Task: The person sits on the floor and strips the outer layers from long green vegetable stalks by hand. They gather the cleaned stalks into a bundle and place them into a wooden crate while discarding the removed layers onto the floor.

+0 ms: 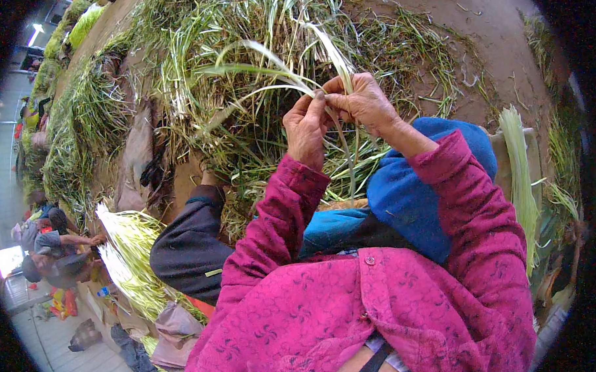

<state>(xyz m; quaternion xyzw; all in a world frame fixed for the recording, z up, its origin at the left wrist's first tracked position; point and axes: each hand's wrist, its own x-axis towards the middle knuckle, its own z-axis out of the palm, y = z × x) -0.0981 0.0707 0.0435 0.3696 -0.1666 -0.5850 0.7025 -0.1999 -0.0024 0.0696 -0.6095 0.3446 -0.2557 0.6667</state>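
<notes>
My left hand (307, 126) pinches thin green-and-white leaves (279, 71) between thumb and fingers, and their tips fan out to the left. Close against it, my right hand (366, 104) grips a pale, whitish plant stalk (328, 47) that points up and away from me. Limp strands (346, 150) dangle below both hands. Just past them lies a large heap of leafy stalks (256, 108), green mixed with dried brown. My fingers partly hide where the leaves and the stalk meet. Which exact plant this is, I cannot tell.
Trimmed pale yellow-green stems (133, 260) form a bundle at my left; another bundle (519, 178) stands at my right. A blue cloth (416, 191) covers my right knee. Further left are another leafy heap (89, 119) and a seated person (59, 253). Brown ground (490, 41) shows at upper right.
</notes>
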